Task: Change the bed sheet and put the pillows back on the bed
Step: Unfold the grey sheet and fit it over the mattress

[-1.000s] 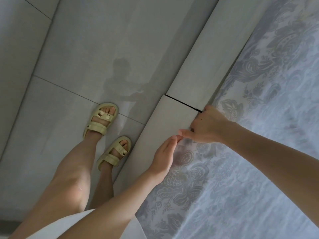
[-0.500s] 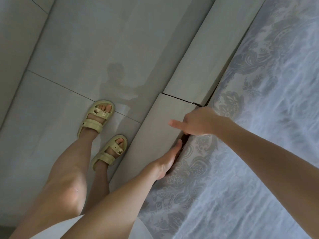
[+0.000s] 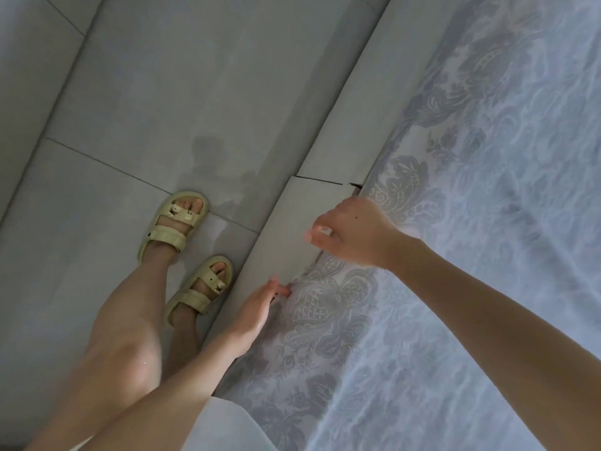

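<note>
A grey tiled floor (image 3: 130, 92) filled the left of the view. The bed sheet (image 3: 487, 222), pale with a grey floral print, lay spread over the mattress. Its edge ran along the flat ledge of the bed frame (image 3: 351, 125). The left hand (image 3: 257, 307) kept its fingers straight, their tips pressed into the gap between sheet and frame, apparently to tuck the edge down. The right hand (image 3: 354, 232) hovered just beyond at the same edge, fingers curled; whether they pinched cloth could not be told. Pale sandals (image 3: 177, 222) stood close beside the frame. No pillow or container showed.
</note>
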Demonstrator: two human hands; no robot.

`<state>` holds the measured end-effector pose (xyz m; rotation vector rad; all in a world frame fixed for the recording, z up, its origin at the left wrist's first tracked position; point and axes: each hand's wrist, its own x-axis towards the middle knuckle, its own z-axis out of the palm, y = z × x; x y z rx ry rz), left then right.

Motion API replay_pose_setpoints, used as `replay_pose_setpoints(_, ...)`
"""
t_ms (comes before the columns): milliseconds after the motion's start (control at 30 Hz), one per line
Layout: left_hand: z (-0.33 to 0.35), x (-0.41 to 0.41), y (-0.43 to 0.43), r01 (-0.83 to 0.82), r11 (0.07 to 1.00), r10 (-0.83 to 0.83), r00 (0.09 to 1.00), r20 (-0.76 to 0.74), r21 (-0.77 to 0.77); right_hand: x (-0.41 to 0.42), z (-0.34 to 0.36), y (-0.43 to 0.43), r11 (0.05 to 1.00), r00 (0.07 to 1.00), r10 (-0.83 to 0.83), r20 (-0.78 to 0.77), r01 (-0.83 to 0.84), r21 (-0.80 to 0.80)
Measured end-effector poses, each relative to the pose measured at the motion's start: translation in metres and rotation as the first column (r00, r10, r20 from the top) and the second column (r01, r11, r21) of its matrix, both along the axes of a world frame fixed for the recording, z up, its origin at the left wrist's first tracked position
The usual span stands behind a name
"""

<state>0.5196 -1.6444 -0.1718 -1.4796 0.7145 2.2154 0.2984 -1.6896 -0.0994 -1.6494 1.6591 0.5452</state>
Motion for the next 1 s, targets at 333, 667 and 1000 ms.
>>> replay_pose_setpoints(333,0.029,0.027,0.026,-0.221,0.969,0.215,0.975,-0.064,-0.115,0.041,-0.005,0.030,0.925,0.961,0.272,-0.054,-0.245,0.290)
replay_pose_setpoints(667,0.033,0.025,0.056,-0.225,0.971,0.234,0.964,-0.124,0.078,0.062,-0.026,0.018,0.769,0.973,0.158,-0.166,-0.016,0.639)
replay_pose_setpoints(1000,0.016,0.010,0.050,0.087,0.943,-0.019,0.978,-0.210,0.321,0.082,-0.019,0.017,0.700,0.995,0.007,-0.100,0.067,0.711)
